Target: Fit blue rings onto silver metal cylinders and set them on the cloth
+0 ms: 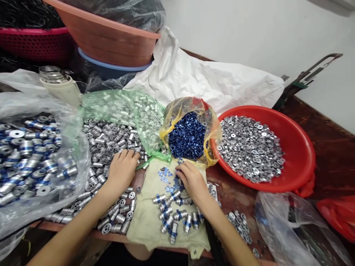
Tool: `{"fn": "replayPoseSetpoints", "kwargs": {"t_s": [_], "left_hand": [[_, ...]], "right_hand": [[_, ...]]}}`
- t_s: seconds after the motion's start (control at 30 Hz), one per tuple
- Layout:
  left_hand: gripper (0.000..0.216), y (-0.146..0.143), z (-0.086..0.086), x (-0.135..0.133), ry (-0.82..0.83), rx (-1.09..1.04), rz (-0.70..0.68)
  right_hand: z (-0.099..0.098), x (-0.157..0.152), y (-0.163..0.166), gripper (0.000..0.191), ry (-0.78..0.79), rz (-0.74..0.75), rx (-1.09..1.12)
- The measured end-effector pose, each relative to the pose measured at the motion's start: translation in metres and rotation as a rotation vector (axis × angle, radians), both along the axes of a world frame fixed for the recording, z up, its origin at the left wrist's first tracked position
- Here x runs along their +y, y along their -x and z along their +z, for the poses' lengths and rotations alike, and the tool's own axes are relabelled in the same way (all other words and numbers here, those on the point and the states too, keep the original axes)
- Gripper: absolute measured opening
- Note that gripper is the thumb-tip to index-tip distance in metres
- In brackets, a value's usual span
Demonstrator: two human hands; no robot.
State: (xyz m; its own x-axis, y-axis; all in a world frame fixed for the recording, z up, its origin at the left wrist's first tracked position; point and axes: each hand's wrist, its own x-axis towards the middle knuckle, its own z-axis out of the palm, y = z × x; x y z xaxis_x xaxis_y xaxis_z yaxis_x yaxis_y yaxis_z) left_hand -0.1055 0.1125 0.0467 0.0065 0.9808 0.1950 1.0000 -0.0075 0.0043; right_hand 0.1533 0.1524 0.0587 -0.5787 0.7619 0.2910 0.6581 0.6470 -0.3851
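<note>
My left hand [124, 167] lies on cylinders [101, 142], my right hand [193, 179] beside stars [164, 173]; I can't tell whether either pinches any. Careless dragging could scatter the fittings [168, 213].

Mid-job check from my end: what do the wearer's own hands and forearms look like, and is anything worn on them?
The bare, ungloved left hand and right hand show no rings. The slim left forearm and right forearm show no sleeves, watch or bracelet.
</note>
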Motion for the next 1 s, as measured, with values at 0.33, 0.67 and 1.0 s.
{"fn": "replayPoseSetpoints", "kwargs": {"t_s": [0.33,0.67,1.0], "left_hand": [[0.030,-0.010,0.006,-0.033,-0.029,0.018,0.025],[0.025,-0.084,-0.011,-0.118,-0.264,-0.661,-0.392],[0.041,-0.103,-0.021,-0.123,-0.165,-1.036,-0.337]], "right_hand": [[0.015,-0.075,-0.038,0.011,0.039,-0.023,0.293],[0.006,-0.122,0.000,0.019,0.437,-0.104,0.736],[0.000,-0.142,0.000,0.011,0.332,-0.232,0.616]]}}
